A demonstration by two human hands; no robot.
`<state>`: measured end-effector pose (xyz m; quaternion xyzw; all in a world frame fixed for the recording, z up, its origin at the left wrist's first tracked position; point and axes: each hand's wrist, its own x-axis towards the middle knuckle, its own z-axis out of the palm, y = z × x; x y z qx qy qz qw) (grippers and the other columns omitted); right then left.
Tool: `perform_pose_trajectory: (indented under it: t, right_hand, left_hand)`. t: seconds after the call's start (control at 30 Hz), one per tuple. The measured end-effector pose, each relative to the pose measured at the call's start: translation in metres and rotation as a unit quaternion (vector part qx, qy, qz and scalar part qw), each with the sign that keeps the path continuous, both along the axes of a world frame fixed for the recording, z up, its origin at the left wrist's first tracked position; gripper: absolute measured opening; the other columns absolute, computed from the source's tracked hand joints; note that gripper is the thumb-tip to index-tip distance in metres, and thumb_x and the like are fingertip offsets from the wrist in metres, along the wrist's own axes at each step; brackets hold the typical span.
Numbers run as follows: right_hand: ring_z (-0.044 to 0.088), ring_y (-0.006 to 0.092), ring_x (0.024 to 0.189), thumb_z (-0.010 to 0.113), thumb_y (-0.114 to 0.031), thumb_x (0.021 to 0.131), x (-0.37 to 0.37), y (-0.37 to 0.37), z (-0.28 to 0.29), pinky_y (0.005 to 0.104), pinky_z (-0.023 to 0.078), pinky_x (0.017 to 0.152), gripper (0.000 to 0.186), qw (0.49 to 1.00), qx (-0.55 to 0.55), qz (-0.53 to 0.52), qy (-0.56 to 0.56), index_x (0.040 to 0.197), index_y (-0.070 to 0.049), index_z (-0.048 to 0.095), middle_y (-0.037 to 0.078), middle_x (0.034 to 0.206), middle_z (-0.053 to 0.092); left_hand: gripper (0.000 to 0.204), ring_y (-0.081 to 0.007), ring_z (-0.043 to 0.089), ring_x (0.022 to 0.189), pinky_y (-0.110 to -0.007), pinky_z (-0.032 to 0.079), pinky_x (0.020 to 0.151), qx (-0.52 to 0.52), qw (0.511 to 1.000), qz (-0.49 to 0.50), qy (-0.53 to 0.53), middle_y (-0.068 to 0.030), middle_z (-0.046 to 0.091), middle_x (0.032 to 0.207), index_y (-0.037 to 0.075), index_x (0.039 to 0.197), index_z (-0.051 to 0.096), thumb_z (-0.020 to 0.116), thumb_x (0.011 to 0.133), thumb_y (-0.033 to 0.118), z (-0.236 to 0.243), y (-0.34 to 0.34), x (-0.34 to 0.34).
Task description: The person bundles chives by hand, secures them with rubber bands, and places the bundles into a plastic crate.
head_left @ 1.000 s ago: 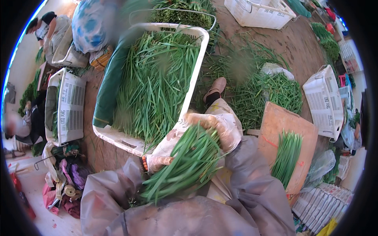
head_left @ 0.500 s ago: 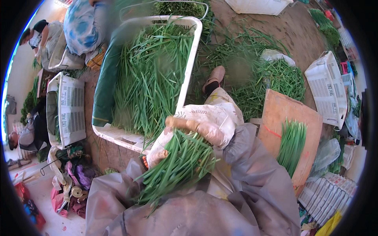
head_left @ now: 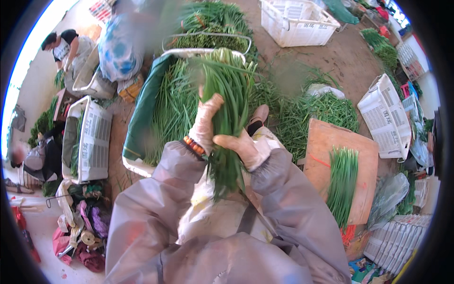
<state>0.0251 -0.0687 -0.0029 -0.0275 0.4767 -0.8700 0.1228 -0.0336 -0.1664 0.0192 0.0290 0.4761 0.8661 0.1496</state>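
In the head view, a thick bundle of green chives [head_left: 226, 113] is held upright in front of the body, its tips pointing away over the white crate [head_left: 142, 142] and its cut ends hanging down toward the lap. The left hand [head_left: 206, 124], covered by a thin pale glove, is wrapped around the left side of the bundle, and its grip is clenched on the stalks; a bracelet of orange beads [head_left: 194, 146] is seen at this wrist. The right hand [head_left: 239, 146], also gloved, is closed on the bundle from the right, slightly lower, so the bundle is grasped by both hands together. Grey sleeves [head_left: 156, 189] come in from the lower edge. The white crate behind the bundle is lined with a dark green sheet [head_left: 144, 104] and filled with loose chives. To the right, a wooden board [head_left: 326, 142] is laid on the earth floor, and a smaller flat bunch of chives [head_left: 343, 182] is placed on it. More chives are heaped on the floor [head_left: 326, 111] between the crate and the board. White slatted plastic crates are seen at the top [head_left: 295, 19], at the right [head_left: 388, 118] and at the left [head_left: 92, 137]. A person in a blue patterned garment [head_left: 118, 47] is crouched at the upper left, and another person [head_left: 66, 45] is seen further left.
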Motion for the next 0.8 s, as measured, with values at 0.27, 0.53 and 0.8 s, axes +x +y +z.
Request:
perform_pose_trajectory:
  t: [0.27, 0.53, 0.8]
  right_hand:
    - [0.057, 0.0148, 0.078, 0.064, -0.004, 0.072, 0.001, 0.001, 0.034, 0.0263, 0.046, 0.071, 0.029, 0.997, 0.035, -0.062, -0.012, 0.1, -0.001, 0.056, 0.006, 0.087, 0.059]
    - [0.059, 0.0148, 0.067, 0.068, 0.004, 0.069, 0.017, 0.014, 0.043, 0.0249, 0.049, 0.054, 0.029, 0.968, -0.154, -0.193, -0.032, 0.096, -0.002, 0.057, 0.006, 0.08, 0.061]
    - [0.059, 0.0163, 0.076, 0.067, -0.002, 0.071, 0.033, -0.012, 0.013, 0.0284, 0.051, 0.064, 0.04, 0.947, -0.172, -0.272, -0.01, 0.107, -0.004, 0.05, 0.007, 0.093, 0.059]
  left_hand:
    - [0.078, -0.0249, 0.043, 0.111, -0.042, 0.039, 0.089, 0.229, 0.972, 0.047, -0.005, -0.0077, 0.046, 0.122, 0.012, 0.128, 0.034, 0.047, 0.073, 0.066, 0.026, 0.016, -0.062]
    - [0.078, -0.016, 0.038, 0.112, -0.033, 0.032, 0.095, -0.223, 0.872, -0.422, 0.112, -0.0076, 0.039, 0.127, 0.013, 0.137, 0.013, 0.062, 0.079, 0.027, 0.001, -0.068, -0.004]
    - [0.067, -0.0153, 0.05, 0.099, -0.026, 0.04, 0.087, -0.164, 0.977, -0.132, -0.018, -0.0067, 0.051, 0.109, 0.009, 0.125, 0.034, 0.067, 0.068, -0.002, -0.052, -0.033, 0.096]
